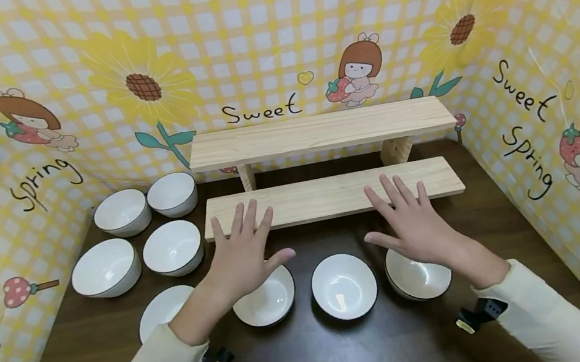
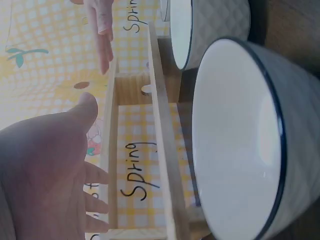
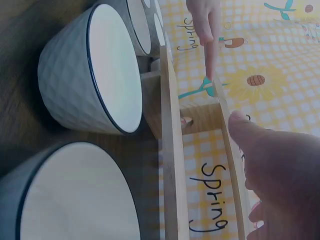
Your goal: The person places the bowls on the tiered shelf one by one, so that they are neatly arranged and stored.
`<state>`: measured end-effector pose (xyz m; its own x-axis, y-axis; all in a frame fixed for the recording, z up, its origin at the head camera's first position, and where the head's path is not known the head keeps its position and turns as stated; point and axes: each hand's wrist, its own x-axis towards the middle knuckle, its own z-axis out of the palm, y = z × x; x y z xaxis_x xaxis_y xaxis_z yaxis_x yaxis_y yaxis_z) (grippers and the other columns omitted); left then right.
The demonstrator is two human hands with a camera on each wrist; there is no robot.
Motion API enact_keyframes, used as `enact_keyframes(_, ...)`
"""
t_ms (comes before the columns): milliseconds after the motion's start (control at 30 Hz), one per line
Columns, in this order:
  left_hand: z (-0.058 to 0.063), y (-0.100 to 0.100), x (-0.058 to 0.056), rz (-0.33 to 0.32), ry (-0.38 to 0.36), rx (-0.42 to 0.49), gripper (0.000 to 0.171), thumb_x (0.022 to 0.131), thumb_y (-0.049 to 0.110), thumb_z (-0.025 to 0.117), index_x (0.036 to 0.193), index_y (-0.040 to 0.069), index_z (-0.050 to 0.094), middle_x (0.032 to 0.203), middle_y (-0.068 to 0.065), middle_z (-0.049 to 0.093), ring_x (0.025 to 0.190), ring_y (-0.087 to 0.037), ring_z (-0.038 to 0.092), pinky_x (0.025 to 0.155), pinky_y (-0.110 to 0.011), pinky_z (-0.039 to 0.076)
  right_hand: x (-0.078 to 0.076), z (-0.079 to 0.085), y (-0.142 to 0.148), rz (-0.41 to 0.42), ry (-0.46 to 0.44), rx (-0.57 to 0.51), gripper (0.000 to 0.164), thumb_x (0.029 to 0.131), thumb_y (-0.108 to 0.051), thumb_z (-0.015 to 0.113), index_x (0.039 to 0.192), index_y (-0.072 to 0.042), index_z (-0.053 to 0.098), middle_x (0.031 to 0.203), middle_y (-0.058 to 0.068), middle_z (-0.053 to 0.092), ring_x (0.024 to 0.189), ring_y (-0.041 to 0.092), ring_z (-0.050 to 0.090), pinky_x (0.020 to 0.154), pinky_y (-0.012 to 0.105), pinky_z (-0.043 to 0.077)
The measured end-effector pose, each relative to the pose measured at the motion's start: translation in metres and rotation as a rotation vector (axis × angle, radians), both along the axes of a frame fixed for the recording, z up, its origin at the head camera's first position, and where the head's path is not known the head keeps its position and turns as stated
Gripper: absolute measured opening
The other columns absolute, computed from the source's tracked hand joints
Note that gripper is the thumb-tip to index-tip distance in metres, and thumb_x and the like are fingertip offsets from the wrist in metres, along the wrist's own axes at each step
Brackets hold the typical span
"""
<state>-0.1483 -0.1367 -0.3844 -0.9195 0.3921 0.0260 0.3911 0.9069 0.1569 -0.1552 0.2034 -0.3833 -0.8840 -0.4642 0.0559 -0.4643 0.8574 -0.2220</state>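
Note:
My left hand (image 1: 242, 257) hangs with spread, straight fingers over the front plank of a two-tier wooden shelf (image 1: 326, 195). Its palm partly covers a white bowl (image 1: 264, 307) below. On the right, my other hand (image 1: 415, 228) is also spread and holds nothing. Under that wrist stands another white bowl (image 1: 417, 278), partly hidden. Between the hands sits a dark-rimmed bowl (image 1: 344, 286). The left wrist view shows the left thumb (image 2: 85, 110) away from a large bowl (image 2: 240, 140). In the right wrist view, a bowl with a faceted outside (image 3: 90, 75) stands beside the shelf.
Several more white bowls (image 1: 106, 268) are grouped at the left of the dark table (image 1: 339, 361). One bowl (image 1: 160, 310) is partly behind the left forearm. The shelf's upper plank (image 1: 316, 133) runs along the back, before a yellow checked cloth (image 1: 258, 42) that surrounds the table.

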Motion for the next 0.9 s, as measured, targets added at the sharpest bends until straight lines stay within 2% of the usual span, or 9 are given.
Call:
enact_keyframes(167,0.011,-0.017,0.000,-0.008,-0.028,0.046,0.090,0.096,0.068,0.050,0.161,0.009,0.031,0.166,-0.024,0.017,0.154,-0.043,0.010,0.112,-0.075,0.003,-0.003,0.007,0.011,0.002,0.003,-0.056,0.084,0.101,-0.049,0.059,0.163,-0.007,0.022,0.166,0.026,0.013,0.153,0.045,0.009,0.116,0.070,0.008)
enact_keyframes(433,0.030,-0.049,0.000,-0.015,-0.021,0.108,0.084,0.098,0.057,0.059,0.158,0.004,0.034,0.164,-0.026,0.023,0.150,-0.046,0.021,0.115,-0.070,0.014,-0.013,0.019,0.035,-0.008,0.082,-0.211,0.072,0.103,-0.034,0.062,0.158,0.001,0.032,0.158,0.029,0.033,0.144,0.050,0.030,0.112,0.065,0.026)
enact_keyframes(667,0.039,-0.083,0.009,-0.008,0.009,0.171,0.083,0.096,0.055,0.064,0.155,0.001,0.040,0.160,-0.026,0.031,0.145,-0.047,0.032,0.111,-0.065,0.027,-0.021,0.029,0.061,-0.091,-0.004,-0.372,0.065,0.106,-0.033,0.055,0.157,0.003,0.033,0.156,0.029,0.037,0.143,0.048,0.033,0.110,0.066,0.029)
enact_keyframes(900,0.040,-0.116,0.023,0.036,0.025,0.239,0.078,0.096,0.051,0.067,0.154,0.005,0.043,0.157,-0.024,0.038,0.139,-0.048,0.040,0.103,-0.066,0.037,-0.033,0.032,0.088,-0.229,-0.144,-0.522,0.061,0.110,-0.038,0.042,0.155,0.004,0.035,0.151,0.032,0.042,0.138,0.050,0.040,0.106,0.065,0.033)
